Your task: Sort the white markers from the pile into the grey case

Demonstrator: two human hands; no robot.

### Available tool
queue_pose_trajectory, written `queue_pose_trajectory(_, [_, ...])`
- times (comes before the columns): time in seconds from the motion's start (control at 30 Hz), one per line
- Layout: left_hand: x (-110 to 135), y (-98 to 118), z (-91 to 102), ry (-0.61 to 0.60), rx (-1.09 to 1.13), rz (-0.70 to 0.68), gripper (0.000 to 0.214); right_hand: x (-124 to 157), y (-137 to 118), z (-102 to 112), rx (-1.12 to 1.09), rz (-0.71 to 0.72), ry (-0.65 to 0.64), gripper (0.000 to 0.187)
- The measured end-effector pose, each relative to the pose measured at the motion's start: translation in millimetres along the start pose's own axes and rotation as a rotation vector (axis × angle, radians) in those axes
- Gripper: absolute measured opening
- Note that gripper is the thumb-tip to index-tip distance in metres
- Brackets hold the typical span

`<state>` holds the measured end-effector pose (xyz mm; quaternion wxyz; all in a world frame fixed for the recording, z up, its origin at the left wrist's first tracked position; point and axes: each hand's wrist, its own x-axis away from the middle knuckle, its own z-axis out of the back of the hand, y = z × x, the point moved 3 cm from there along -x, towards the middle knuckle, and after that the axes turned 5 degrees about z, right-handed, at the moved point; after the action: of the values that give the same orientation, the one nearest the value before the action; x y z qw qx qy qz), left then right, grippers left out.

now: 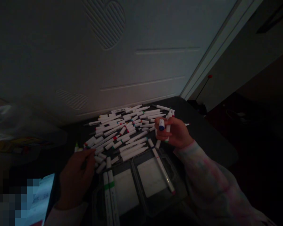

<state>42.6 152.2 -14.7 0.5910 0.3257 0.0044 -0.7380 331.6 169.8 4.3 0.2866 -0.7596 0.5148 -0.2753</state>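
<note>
My right hand is closed around a white marker, which points up and away. A white cap with a dark blue end sits between the same hand's fingers. At the left, my left hand is curled, thumb and fingers close together. A marker with a bright green nib stands up from behind its knuckles and seems held there; most of it is hidden. Between and beyond the hands lies a loose heap of white markers and caps, many of the markers uncapped.
A clear plastic case lies in front of me. Two markers with green bands rest at its left, and a capped marker lies across its right. A lit screen is at lower left. A white panel with hearts rises behind the dark tabletop.
</note>
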Motion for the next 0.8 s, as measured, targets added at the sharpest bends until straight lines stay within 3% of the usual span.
queue_pose_trajectory(0.43, [0.9,-0.8,-1.1,0.008,0.036,0.000,0.018,-4.1,-4.2,1.1,-0.007,0.179,0.011,0.011])
queue_pose_trajectory(0.8, [-0.2,1.2,-0.3,0.029,0.018,-0.042,0.018,-3.9,-4.2,1.5,-0.063,0.185,-0.002,0.014])
